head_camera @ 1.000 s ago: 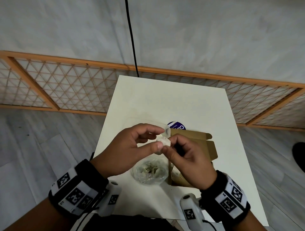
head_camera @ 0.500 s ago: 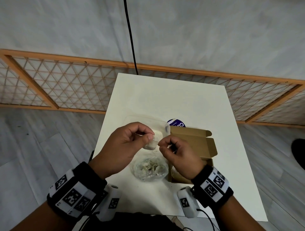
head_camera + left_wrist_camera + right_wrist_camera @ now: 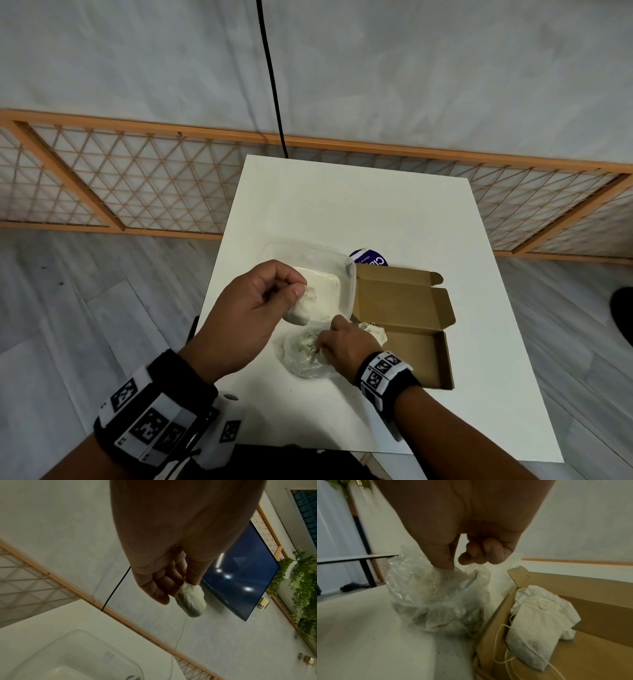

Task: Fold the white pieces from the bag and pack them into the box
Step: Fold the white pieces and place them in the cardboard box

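Note:
My left hand point(image 3: 301, 287) pinches a folded white piece point(image 3: 303, 308) between thumb and fingers, above the clear tub; the left wrist view shows the same piece point(image 3: 191, 600) hanging from the fingertips. Lower down, my right hand point(image 3: 325, 337) reaches into the mouth of the crumpled clear plastic bag point(image 3: 305, 356). In the right wrist view its thumb point(image 3: 443, 563) pinches the bag's point(image 3: 436, 601) rim and the other fingers are curled. The open brown cardboard box point(image 3: 418, 356) lies right of the bag, with white pieces with strings point(image 3: 537, 622) in its near-left corner.
A clear plastic tub point(image 3: 346, 274) stands behind the bag, against the box's raised lid flap. A blue round lid point(image 3: 371, 258) lies behind it. All of this sits on a small white table point(image 3: 342, 205); a wooden lattice rail and a black cable are beyond its far edge.
The hands have parted. My right hand let go of the white piece and dropped down to the bag. My left hand kept the piece and stayed raised.

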### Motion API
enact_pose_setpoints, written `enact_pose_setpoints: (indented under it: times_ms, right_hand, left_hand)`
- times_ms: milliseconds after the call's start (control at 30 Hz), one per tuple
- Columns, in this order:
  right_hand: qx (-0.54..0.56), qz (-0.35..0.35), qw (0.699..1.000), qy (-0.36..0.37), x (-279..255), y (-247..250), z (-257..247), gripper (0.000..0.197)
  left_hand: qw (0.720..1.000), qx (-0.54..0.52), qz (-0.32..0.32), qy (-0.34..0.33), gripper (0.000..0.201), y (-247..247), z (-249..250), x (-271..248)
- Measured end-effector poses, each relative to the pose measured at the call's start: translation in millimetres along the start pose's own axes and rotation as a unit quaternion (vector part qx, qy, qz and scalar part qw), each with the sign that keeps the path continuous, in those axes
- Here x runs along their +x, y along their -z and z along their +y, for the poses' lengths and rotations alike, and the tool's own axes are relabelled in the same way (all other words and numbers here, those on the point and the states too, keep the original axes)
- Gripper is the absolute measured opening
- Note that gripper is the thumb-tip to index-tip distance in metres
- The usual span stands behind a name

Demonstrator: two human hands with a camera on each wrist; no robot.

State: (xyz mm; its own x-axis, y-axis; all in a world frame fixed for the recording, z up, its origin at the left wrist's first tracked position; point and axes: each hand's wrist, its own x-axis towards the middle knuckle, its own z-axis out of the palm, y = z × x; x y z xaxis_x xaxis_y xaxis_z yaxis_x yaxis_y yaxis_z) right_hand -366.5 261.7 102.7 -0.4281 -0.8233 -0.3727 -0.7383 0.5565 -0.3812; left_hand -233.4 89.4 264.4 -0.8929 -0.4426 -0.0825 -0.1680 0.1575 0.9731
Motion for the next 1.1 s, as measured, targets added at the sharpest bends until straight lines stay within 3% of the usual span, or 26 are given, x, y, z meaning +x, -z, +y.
enact_pose_setpoints:
  times_ms: [233, 467, 700, 867, 967, 1100]
  right_hand:
    - [0.193, 0.11, 0.975, -0.014, -24, 39, 0, 0.011]
    - [0.41, 0.189, 0.892, 0.005, -62, 102, -19, 0.009]
    - [0.455, 0.228, 0.858, 0.07, -84, 140, -41, 0.007]
    - [0.477, 0.227, 0.843, 0.102, -87, 145, -51, 0.008]
    - [0.48, 0.227, 0.843, 0.09, -83, 137, -52, 0.009]
    - [0.48, 0.209, 0.85, 0.056, -71, 114, -50, 0.01]
  left_hand:
    - [1.0, 0.02, 0.012, 0.006, 0.006, 3, 1, -3]
    - [1.0, -0.014, -0.009, 0.016, 0.009, 2, 4, -1]
    - [0.993, 0.037, -0.113, -0.01, 0.005, -9, 18, -4]
    - [0.989, 0.016, -0.133, -0.067, 0.007, -22, 25, -5]
    - [0.988, 0.04, -0.129, -0.08, 0.006, -23, 21, -5]
    - [0.988, 0.048, -0.141, -0.037, 0.005, -21, 9, -8]
